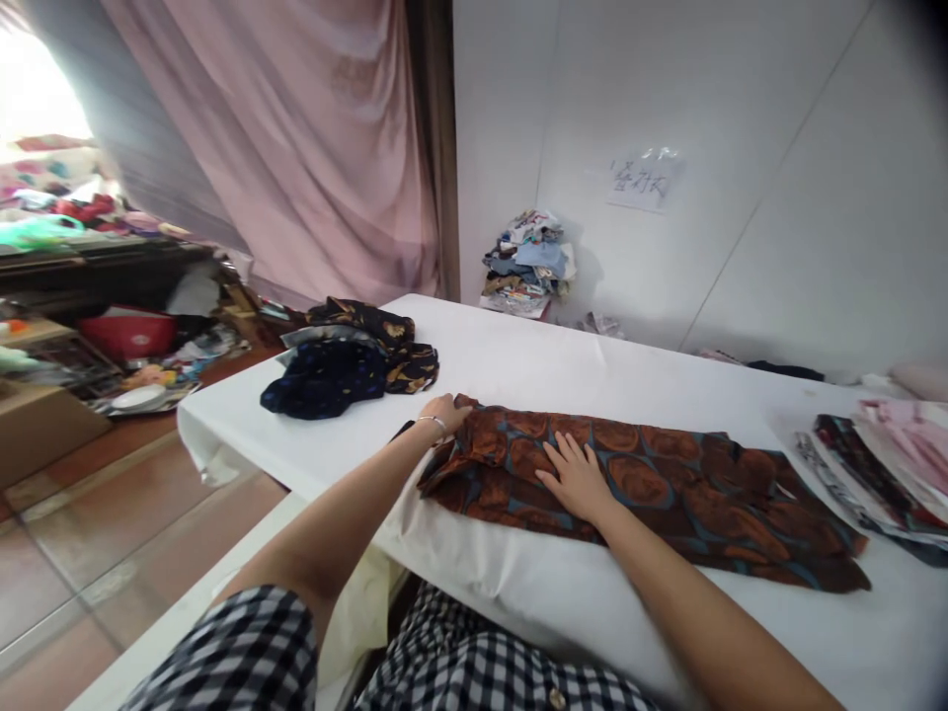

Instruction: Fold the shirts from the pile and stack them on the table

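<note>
A brown garment with rust-orange round patterns (667, 494) lies folded lengthwise across the white table (533, 365). My left hand (446, 413), with a thin bracelet on the wrist, grips the garment's left end at its far corner. My right hand (574, 479) lies flat with fingers spread on top of the cloth, a little right of the left hand, pressing it down.
A crumpled dark blue and black patterned garment (345, 365) sits at the table's far left. Folded clothes are stacked (881, 464) at the right edge. A pile of fabric (529, 262) rests against the white wall. Pink curtain and cluttered shelves stand at left over a tiled floor.
</note>
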`<state>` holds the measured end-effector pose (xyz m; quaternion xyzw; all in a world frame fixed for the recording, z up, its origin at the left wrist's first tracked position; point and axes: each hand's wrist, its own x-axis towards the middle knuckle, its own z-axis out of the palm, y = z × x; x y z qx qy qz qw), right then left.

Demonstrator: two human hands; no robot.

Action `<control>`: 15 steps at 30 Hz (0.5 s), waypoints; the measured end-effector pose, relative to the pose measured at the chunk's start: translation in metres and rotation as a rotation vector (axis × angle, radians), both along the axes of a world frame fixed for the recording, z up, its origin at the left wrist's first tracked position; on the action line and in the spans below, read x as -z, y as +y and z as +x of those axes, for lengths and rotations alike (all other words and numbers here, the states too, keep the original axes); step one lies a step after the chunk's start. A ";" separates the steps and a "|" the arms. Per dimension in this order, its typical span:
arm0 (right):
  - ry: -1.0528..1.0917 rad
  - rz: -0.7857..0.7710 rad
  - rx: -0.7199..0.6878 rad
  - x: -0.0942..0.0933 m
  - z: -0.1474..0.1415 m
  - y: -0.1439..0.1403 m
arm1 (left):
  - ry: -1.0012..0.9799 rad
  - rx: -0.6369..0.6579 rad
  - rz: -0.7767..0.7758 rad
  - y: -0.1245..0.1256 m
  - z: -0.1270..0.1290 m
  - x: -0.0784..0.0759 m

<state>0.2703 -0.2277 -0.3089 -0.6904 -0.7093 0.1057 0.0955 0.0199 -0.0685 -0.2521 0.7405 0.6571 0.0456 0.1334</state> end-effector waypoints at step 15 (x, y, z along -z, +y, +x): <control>0.032 0.065 -0.043 0.009 0.001 -0.002 | -0.207 -0.040 -0.138 -0.033 0.033 0.012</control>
